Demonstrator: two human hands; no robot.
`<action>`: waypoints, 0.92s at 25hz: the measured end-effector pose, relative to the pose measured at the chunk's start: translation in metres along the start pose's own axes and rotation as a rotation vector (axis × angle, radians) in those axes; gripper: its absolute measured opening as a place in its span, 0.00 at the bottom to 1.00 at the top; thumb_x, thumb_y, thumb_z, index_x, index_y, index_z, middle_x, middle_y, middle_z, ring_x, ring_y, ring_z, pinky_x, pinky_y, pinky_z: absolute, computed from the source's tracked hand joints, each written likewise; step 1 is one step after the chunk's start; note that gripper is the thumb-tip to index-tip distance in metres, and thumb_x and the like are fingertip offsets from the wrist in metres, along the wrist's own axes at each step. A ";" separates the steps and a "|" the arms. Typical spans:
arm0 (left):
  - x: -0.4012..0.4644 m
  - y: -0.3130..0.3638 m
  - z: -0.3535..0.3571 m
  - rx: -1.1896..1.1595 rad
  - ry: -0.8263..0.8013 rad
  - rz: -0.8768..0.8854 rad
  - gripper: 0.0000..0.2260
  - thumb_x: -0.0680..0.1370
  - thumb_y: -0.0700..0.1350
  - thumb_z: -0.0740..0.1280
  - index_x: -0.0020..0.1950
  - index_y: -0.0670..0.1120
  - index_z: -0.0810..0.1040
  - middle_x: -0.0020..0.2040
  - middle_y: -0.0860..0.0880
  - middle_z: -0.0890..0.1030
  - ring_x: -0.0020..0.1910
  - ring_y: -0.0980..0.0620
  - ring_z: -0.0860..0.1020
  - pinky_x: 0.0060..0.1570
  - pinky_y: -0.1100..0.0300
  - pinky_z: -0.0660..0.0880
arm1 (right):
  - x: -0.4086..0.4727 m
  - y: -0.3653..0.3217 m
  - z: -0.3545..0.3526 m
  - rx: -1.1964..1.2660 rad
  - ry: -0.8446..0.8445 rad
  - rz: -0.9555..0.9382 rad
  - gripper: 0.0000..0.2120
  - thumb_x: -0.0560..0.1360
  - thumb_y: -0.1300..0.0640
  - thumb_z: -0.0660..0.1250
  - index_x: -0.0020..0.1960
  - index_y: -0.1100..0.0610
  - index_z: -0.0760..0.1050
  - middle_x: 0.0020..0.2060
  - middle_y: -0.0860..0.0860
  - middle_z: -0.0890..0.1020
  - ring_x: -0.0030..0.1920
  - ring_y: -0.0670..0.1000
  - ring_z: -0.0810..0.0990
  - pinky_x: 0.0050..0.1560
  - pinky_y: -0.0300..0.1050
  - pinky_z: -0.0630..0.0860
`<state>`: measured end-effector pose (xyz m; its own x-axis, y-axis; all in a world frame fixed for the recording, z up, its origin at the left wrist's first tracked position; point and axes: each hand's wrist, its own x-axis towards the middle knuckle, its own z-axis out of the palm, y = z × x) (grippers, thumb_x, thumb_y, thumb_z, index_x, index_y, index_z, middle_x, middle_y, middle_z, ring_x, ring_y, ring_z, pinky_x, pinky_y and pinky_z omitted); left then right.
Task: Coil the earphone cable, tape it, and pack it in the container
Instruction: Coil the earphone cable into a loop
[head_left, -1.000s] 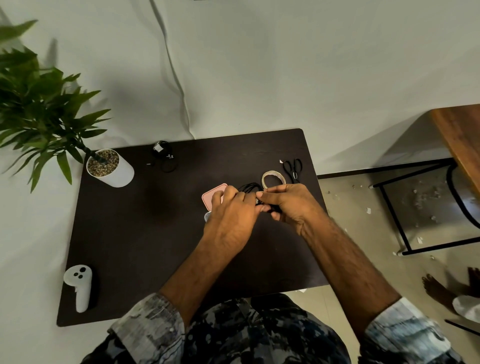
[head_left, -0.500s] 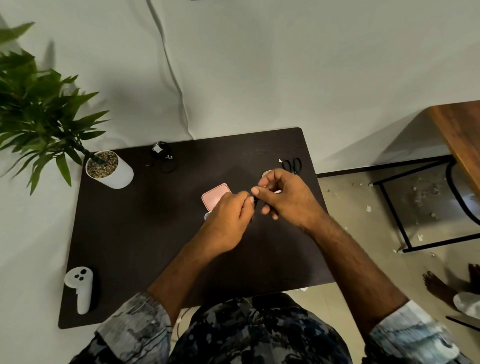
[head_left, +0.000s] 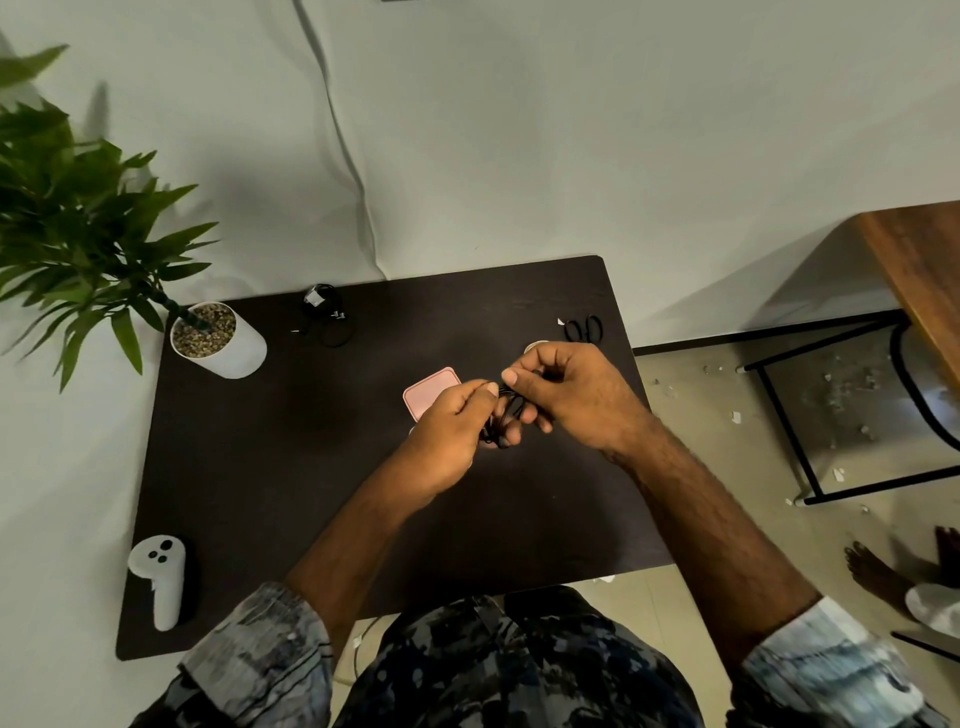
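Observation:
Over the middle of the dark table (head_left: 270, 467), my left hand (head_left: 449, 431) and my right hand (head_left: 574, 397) meet, both pinching a black coiled earphone cable (head_left: 503, 415). Most of the coil is hidden by my fingers. A pink container (head_left: 428, 392) lies flat on the table just behind my left hand, partly covered by it. Only the edge of a tape roll (head_left: 535, 345) peeks out behind my right hand. Whether any tape is on the cable, I cannot tell.
Black scissors (head_left: 584, 328) lie near the table's far right corner. A second black cable bundle (head_left: 327, 314) sits at the far edge, next to a white potted plant (head_left: 218, 338). A white controller (head_left: 161, 577) lies at the near left. Another person's bare foot (head_left: 878, 571) stands on the floor at right.
Both hands have drawn slightly toward me with the cable between them. The right hand now covers most of the tape roll, and more of the pink container shows.

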<state>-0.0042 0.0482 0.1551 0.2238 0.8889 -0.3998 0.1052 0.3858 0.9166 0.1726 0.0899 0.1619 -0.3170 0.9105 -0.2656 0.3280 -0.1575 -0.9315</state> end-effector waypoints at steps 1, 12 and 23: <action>0.001 -0.001 0.001 -0.051 -0.006 -0.028 0.15 0.88 0.46 0.54 0.46 0.42 0.75 0.32 0.51 0.78 0.34 0.54 0.76 0.42 0.56 0.75 | 0.001 0.001 0.000 0.003 0.006 0.003 0.08 0.81 0.55 0.71 0.50 0.61 0.83 0.38 0.60 0.86 0.33 0.59 0.82 0.31 0.48 0.77; 0.004 0.009 -0.009 -0.027 0.025 -0.217 0.17 0.86 0.49 0.57 0.51 0.43 0.82 0.29 0.53 0.68 0.29 0.57 0.70 0.39 0.54 0.78 | -0.003 0.003 -0.007 0.035 -0.075 -0.016 0.07 0.79 0.58 0.73 0.54 0.59 0.87 0.41 0.53 0.89 0.37 0.51 0.82 0.34 0.44 0.77; 0.005 -0.001 -0.005 -0.178 0.055 -0.270 0.16 0.83 0.47 0.56 0.37 0.48 0.74 0.28 0.52 0.67 0.29 0.54 0.68 0.41 0.53 0.67 | -0.008 0.007 -0.005 -0.189 -0.119 -0.150 0.11 0.78 0.60 0.75 0.60 0.55 0.86 0.48 0.43 0.88 0.48 0.41 0.86 0.49 0.38 0.82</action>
<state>-0.0080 0.0540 0.1524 0.1579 0.7585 -0.6323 -0.0180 0.6424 0.7661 0.1822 0.0837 0.1588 -0.4737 0.8649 -0.1660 0.4260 0.0600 -0.9027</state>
